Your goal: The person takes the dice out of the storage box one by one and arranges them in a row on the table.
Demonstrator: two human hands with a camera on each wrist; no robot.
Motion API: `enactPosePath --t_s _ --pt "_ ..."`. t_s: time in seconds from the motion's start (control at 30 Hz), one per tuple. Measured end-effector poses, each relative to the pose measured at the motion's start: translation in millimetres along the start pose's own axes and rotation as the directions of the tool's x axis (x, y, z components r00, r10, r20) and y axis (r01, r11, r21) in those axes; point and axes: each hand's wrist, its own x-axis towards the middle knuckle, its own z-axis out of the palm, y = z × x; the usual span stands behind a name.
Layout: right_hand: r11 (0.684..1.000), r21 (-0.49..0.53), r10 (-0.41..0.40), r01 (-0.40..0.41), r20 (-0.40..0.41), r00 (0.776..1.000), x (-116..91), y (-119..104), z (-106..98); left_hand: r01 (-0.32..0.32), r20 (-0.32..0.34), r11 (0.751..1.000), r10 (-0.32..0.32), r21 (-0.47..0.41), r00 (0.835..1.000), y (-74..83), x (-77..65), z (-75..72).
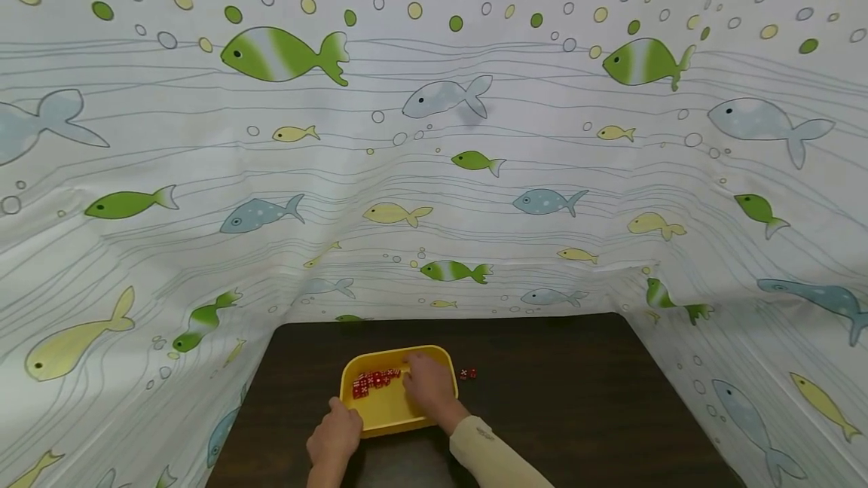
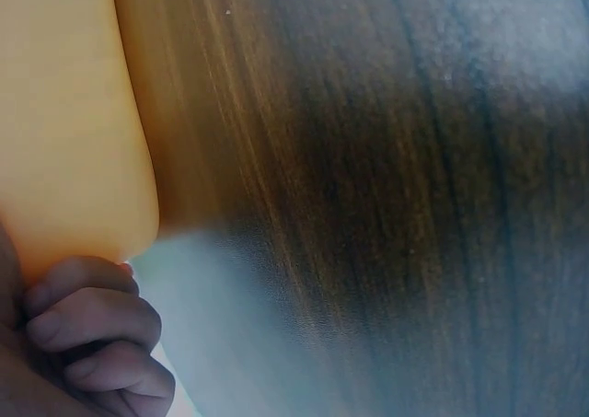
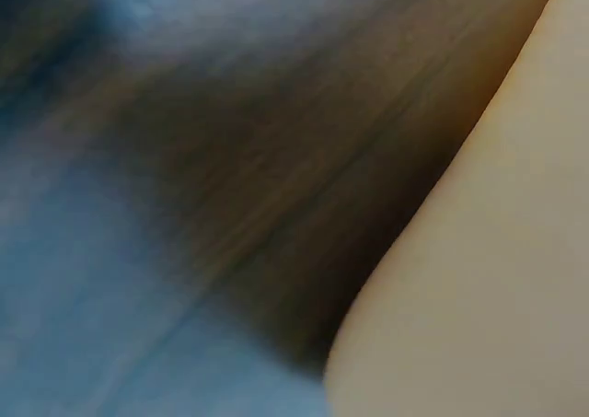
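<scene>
A shallow yellow tray (image 1: pixel 389 407) sits on the dark table with several small red dice (image 1: pixel 369 381) with white pips gathered in its left part. My left hand (image 1: pixel 335 431) grips the tray's near left corner; in the left wrist view its curled fingers (image 2: pixel 101 320) show at the tray's wall (image 2: pixel 74 141). Over the tray's right part is my right hand (image 1: pixel 430 386), its fingertips down inside, just right of the dice. Whether those fingers pinch a die I cannot tell. The right wrist view holds only the tray's pale wall (image 3: pixel 479 279) and blurred table.
Two more red dice (image 1: pixel 468 373) lie on the brown wooden table (image 1: pixel 556 398), just right of the tray. A white curtain (image 1: pixel 434 194) printed with fish stands behind the table and along both sides.
</scene>
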Motion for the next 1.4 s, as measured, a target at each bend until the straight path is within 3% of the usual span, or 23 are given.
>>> enactPosePath --t_s 0.33,0.67,1.03,1.4 --pt "0.998 -0.053 -0.012 0.019 0.143 0.99 6 -12 4 0.01 -0.004 1.0 -0.01 0.016 1.0 -0.1 0.4 0.5" --pt "1.0 -0.024 0.02 -0.016 0.144 0.989 13 -5 14 0.002 -0.008 1.0 -0.002 0.008 1.0 12.3 -2.6 -2.2" --pt "0.999 0.008 -0.05 0.049 0.083 0.995 8 -7 10 0.008 -0.021 1.0 -0.008 0.018 1.0 10.8 -7.5 -3.1" --pt "1.0 -0.005 -0.025 0.025 0.082 0.996 9 -6 15 0.012 -0.008 1.0 -0.012 0.014 1.0 6.0 -0.1 0.1"
